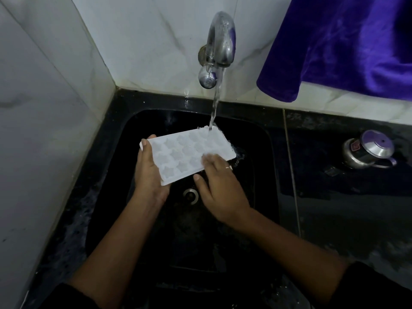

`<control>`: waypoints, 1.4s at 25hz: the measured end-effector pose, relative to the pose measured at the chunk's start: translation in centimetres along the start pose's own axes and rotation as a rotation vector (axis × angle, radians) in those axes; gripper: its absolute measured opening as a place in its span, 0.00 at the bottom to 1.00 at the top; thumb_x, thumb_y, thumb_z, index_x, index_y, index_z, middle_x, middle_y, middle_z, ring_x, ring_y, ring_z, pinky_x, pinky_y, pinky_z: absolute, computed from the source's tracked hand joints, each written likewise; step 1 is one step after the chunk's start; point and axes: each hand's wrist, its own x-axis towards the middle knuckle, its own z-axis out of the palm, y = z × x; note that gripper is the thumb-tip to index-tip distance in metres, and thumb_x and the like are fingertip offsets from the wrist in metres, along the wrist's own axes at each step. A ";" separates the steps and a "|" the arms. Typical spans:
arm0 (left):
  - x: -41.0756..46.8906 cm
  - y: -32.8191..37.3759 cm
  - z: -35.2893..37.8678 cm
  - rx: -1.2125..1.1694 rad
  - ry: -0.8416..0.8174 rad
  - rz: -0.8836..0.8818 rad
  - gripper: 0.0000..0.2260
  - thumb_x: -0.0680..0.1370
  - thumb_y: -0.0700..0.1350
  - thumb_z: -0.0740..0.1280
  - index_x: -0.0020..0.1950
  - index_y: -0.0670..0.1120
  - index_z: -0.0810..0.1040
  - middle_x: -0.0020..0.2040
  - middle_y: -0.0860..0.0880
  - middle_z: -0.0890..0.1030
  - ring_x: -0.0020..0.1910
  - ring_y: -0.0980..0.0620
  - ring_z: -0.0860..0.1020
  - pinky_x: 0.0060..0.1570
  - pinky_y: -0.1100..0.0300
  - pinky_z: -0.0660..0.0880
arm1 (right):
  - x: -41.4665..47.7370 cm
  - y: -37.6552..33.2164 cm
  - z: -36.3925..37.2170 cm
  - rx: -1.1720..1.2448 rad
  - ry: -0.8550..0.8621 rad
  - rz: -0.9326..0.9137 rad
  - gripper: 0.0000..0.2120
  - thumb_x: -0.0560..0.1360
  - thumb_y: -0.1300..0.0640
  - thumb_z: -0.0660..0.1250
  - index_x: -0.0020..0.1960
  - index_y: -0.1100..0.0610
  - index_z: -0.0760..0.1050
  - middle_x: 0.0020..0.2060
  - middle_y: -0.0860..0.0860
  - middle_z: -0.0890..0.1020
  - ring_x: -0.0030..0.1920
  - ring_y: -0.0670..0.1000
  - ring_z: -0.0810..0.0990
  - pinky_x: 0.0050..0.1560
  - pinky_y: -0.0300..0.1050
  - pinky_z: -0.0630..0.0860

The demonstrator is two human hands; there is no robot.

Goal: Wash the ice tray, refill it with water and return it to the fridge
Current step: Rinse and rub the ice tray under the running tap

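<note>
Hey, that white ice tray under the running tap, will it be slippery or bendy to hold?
Probably slippery: the stream hits the ice tray and its plastic looks wet. Likely light and fairly stiff, since the left hand holds it by one end without visible sag. It may still twist under the right hand pressing on top.

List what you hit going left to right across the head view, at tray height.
Marble wall tiles → left hand → ice tray → right hand → black counter → steel lidded jug. Tap left out: it sits above the tray's span.
</note>
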 end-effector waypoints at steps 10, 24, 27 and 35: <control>-0.5 -4.4 1.3 0.182 -0.004 -0.191 0.29 0.84 0.65 0.58 0.79 0.48 0.69 0.68 0.48 0.79 0.51 0.54 0.85 0.45 0.55 0.82 | 8.6 3.7 0.6 0.144 -0.087 0.629 0.33 0.85 0.39 0.52 0.81 0.60 0.59 0.81 0.61 0.58 0.81 0.61 0.55 0.80 0.62 0.53; 0.6 -4.1 3.5 0.097 -0.016 -0.113 0.19 0.85 0.58 0.61 0.74 0.54 0.74 0.68 0.42 0.82 0.63 0.43 0.83 0.64 0.41 0.79 | 8.5 1.5 3.1 0.370 -0.383 0.345 0.37 0.80 0.30 0.45 0.83 0.47 0.51 0.84 0.56 0.52 0.84 0.57 0.49 0.82 0.60 0.49; 0.4 -4.6 3.7 0.104 -0.017 -0.152 0.19 0.85 0.57 0.60 0.74 0.53 0.75 0.67 0.43 0.83 0.64 0.42 0.83 0.66 0.41 0.77 | 9.2 3.5 2.5 0.190 -0.361 0.250 0.32 0.86 0.40 0.49 0.85 0.53 0.50 0.84 0.58 0.46 0.84 0.59 0.44 0.82 0.62 0.48; 0.4 -4.3 4.1 0.074 -0.022 -0.135 0.17 0.86 0.57 0.58 0.73 0.53 0.74 0.69 0.41 0.81 0.67 0.42 0.81 0.67 0.41 0.77 | 8.0 1.1 3.0 0.366 -0.324 0.295 0.41 0.80 0.32 0.44 0.85 0.56 0.50 0.85 0.55 0.51 0.84 0.54 0.47 0.81 0.53 0.45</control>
